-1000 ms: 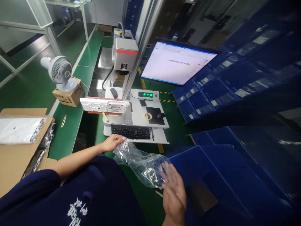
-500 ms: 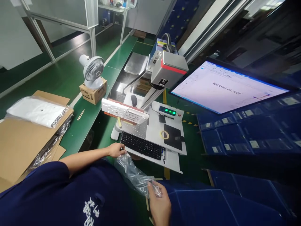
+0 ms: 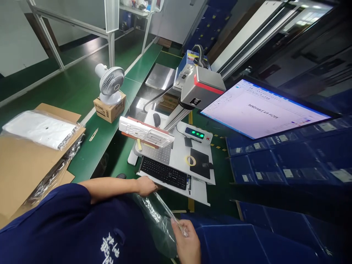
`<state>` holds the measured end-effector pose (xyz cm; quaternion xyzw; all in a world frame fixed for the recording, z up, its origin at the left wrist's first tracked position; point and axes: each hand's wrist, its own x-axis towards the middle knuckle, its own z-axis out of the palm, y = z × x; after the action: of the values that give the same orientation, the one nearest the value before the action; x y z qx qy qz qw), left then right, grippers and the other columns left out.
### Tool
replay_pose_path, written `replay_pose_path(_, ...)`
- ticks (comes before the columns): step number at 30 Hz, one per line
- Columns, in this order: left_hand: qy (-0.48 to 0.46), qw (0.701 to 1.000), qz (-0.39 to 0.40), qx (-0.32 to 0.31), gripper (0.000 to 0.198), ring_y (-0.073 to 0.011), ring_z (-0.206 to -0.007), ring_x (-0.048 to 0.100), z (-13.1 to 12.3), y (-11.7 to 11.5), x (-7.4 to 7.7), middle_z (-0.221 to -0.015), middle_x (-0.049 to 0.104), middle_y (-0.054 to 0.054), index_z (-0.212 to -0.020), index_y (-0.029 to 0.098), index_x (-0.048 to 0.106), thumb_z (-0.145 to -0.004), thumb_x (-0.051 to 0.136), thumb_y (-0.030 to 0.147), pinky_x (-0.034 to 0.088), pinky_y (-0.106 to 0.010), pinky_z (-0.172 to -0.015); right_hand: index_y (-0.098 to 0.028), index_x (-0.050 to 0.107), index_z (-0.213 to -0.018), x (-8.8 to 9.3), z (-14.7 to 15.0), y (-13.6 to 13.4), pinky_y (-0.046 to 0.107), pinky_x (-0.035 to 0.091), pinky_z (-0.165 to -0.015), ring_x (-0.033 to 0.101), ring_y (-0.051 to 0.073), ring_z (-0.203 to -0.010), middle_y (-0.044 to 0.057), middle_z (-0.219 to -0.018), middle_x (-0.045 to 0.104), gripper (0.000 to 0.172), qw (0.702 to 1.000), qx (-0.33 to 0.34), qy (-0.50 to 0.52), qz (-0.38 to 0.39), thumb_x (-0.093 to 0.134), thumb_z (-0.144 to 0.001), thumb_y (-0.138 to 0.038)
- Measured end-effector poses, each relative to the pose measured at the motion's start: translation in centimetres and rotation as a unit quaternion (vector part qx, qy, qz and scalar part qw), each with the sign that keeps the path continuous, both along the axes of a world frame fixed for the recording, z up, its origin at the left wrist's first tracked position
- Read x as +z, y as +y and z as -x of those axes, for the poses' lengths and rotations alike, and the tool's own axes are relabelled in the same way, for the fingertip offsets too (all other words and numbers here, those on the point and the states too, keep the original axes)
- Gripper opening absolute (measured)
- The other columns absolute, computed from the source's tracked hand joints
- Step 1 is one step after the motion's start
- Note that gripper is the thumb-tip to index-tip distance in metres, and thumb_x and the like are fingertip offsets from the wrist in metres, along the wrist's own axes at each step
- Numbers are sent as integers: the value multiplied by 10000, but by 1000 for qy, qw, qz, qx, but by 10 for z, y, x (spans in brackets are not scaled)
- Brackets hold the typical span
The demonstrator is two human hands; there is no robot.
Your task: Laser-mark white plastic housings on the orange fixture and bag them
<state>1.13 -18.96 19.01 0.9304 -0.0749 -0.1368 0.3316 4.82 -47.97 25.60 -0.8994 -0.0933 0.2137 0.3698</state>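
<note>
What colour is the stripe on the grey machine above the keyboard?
The stripe is red, best seen in the head view.

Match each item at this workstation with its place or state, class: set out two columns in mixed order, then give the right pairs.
Items:
1. Desk fan
2. Monitor
3. Clear plastic bag
4. Black keyboard

Places or states:
A. Held in the right hand
B. Lying on a white board
C. Standing on a cardboard box
D. Showing the words "REMOVABLE AIR FILTER"

Pairs: 1-C, 2-D, 3-A, 4-B
</note>
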Motion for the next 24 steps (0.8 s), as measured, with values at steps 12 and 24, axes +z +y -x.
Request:
replay_pose_path(12,21,998,-50,-44,347,-367,-1025,826,-7,-22,39,-1146,852,-138,-1327,279,778,-1005,653,312,634,-433,-795,-297,691,-890,-37,0,-16,506,530,-780,724,382,-780,81,-719,717,523,991,-10,-11,133,587,-680,-765)
replay_pose_path(24,167,984,-54,24,435,-312,-1017,811,54,12,-31,-1082,842,-95,-1112,257,813,-724,843,64,624,-358,-853,-295,701,-757,-94,26,-45,428,437,-665,660,323,-660,48,-660,651,480,990,62,51,112,580,-719,-758)
